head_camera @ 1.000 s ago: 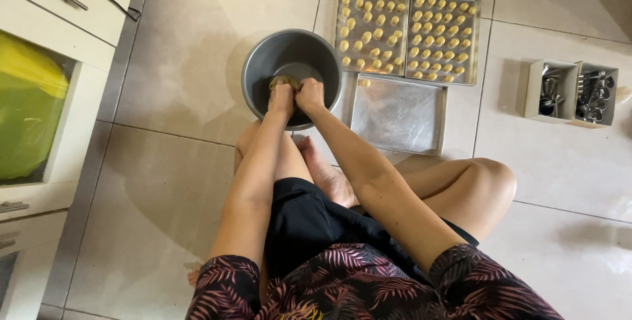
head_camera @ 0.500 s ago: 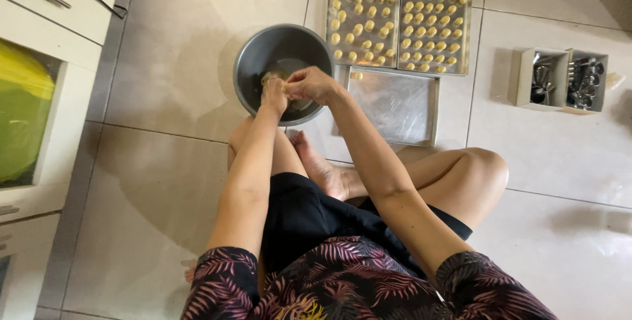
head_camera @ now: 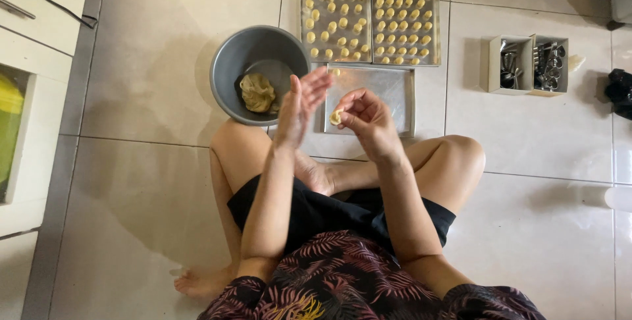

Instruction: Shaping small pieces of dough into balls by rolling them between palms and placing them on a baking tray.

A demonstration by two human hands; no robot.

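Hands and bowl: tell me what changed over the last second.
Both hands came up out of the grey bowl. The right hand now pinches a small dough piece; the left hand is open, flat. The dough lump remains in the bowl; the filled trays and empty tray are unchanged.

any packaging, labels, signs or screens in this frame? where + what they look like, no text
No labels, signs or screens show.
Two small open boxes: floor at the right, side by side, pale rectangular walls, holding metal pieces.
Left hand: open, flat, raised beside the grey bowl.
Right hand: pinches a small dough piece above the bare tray.
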